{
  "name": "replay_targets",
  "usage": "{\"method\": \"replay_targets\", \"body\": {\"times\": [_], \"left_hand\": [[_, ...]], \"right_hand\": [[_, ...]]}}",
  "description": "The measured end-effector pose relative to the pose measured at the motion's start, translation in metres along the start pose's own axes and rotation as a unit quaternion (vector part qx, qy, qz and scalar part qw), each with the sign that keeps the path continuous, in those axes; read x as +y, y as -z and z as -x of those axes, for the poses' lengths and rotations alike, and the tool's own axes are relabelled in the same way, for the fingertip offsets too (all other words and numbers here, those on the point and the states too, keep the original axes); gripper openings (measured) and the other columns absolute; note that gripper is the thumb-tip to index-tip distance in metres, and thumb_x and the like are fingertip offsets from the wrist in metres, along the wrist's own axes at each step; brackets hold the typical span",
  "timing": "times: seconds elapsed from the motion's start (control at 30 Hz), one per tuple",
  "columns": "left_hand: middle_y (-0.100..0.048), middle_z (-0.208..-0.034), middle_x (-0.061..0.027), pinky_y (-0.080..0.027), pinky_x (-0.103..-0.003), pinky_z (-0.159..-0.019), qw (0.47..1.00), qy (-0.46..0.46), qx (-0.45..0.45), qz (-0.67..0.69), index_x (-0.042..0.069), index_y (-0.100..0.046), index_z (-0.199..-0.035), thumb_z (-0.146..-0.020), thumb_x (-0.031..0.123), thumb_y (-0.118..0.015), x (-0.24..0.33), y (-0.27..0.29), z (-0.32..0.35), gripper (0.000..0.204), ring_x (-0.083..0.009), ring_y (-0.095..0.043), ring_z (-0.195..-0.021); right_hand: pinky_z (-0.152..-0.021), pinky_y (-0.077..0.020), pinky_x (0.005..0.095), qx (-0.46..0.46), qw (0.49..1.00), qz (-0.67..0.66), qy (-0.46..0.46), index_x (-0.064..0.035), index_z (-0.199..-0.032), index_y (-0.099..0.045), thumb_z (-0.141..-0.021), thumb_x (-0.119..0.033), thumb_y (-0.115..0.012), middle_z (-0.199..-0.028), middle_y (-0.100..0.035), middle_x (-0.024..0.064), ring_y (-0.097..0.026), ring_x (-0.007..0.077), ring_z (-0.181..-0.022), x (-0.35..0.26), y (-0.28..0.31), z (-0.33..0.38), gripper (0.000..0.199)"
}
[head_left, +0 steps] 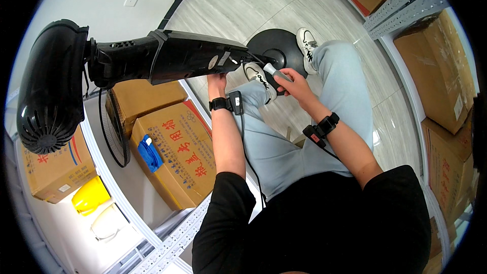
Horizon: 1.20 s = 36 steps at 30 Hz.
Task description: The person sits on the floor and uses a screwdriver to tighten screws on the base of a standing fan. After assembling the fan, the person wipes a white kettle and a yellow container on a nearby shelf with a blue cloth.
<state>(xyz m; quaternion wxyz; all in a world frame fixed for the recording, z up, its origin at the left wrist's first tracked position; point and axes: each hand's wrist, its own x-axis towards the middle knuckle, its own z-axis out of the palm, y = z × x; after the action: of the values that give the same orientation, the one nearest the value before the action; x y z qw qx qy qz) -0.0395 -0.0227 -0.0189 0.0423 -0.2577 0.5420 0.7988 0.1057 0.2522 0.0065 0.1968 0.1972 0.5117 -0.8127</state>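
A black pedestal fan rises between my legs, its rounded motor housing at the left. Its round black base rests on the floor between my shoes. My left hand holds the fan's column body at its near side, with the fingers mostly hidden behind it. In my right hand is a grey-handled screwdriver, fingers wrapped round the handle. The tool points toward the lower end of the column body, where a small white piece shows. Its tip is hard to make out.
A wire fan grille leans by the left shelf, near cardboard boxes and a blue bundle. Yellow and cream plastic pieces lie lower left. More boxes fill the right shelf. Cables hang from my wrist straps.
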Motion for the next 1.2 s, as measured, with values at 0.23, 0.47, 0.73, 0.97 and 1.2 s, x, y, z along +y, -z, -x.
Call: {"method": "replay_targets", "body": {"times": [0.23, 0.47, 0.73, 0.97, 1.2], "left_hand": [[-0.058, -0.123, -0.0094, -0.049, -0.048, -0.087, 1.0, 0.001, 0.007, -0.009, 0.015, -0.056, -0.122, -0.093, 0.034, -0.049, 0.0, -0.002, 0.003, 0.036, -0.0284, -0.056, -0.111], [-0.057, -0.084, -0.0014, -0.037, -0.025, -0.049, 0.997, 0.004, -0.075, 0.009, 0.012, -0.059, -0.1, -0.094, 0.024, -0.049, 0.005, -0.006, 0.019, 0.016, -0.0135, -0.051, -0.061], [-0.055, -0.089, -0.0122, -0.041, -0.026, -0.058, 0.982, 0.067, -0.081, 0.154, -0.005, -0.047, -0.115, -0.091, 0.0, -0.047, 0.011, -0.007, 0.079, 0.025, -0.0141, -0.05, -0.07], [-0.059, -0.095, -0.0145, -0.041, -0.022, -0.057, 0.966, 0.044, -0.167, 0.191, -0.005, -0.051, -0.108, -0.096, 0.01, -0.051, -0.015, 0.0, 0.121, 0.019, -0.0118, -0.049, -0.068], [-0.054, -0.08, -0.0067, -0.033, -0.02, -0.049, 0.975, 0.045, -0.149, 0.16, 0.001, -0.054, -0.095, -0.097, 0.025, -0.055, -0.009, -0.006, 0.128, 0.024, -0.0083, -0.043, -0.062]], "right_hand": [[-0.057, -0.0433, 0.0224, -0.004, 1.0, -0.006, 0.015, -0.0075, -0.111, -0.057, -0.084, -0.027, -0.07, -0.084, -0.062, 0.0002, -0.058, 0.0065, -0.071, 0.004, -0.001, 0.001, 0.035], [-0.06, -0.0427, 0.0223, -0.024, 0.999, -0.009, -0.027, -0.0086, -0.114, -0.055, -0.084, -0.028, -0.07, -0.087, -0.059, -0.0013, -0.058, 0.0069, -0.075, -0.006, 0.01, 0.015, 0.039], [-0.057, -0.0404, 0.0215, -0.021, 0.991, 0.115, 0.064, -0.0053, -0.114, -0.055, -0.086, -0.024, -0.068, -0.09, -0.059, -0.0004, -0.058, 0.0073, -0.074, -0.043, -0.004, 0.057, 0.036], [-0.055, -0.0411, 0.0205, -0.045, 0.956, 0.245, 0.157, -0.0052, -0.107, -0.061, -0.082, -0.017, -0.071, -0.087, -0.063, 0.0003, -0.059, 0.0064, -0.071, -0.061, -0.028, 0.088, 0.029], [-0.055, -0.041, 0.0205, -0.013, 0.947, 0.282, 0.155, -0.0052, -0.109, -0.062, -0.081, -0.017, -0.073, -0.088, -0.064, 0.0009, -0.059, 0.0069, -0.072, -0.057, -0.036, 0.095, 0.032]]}}
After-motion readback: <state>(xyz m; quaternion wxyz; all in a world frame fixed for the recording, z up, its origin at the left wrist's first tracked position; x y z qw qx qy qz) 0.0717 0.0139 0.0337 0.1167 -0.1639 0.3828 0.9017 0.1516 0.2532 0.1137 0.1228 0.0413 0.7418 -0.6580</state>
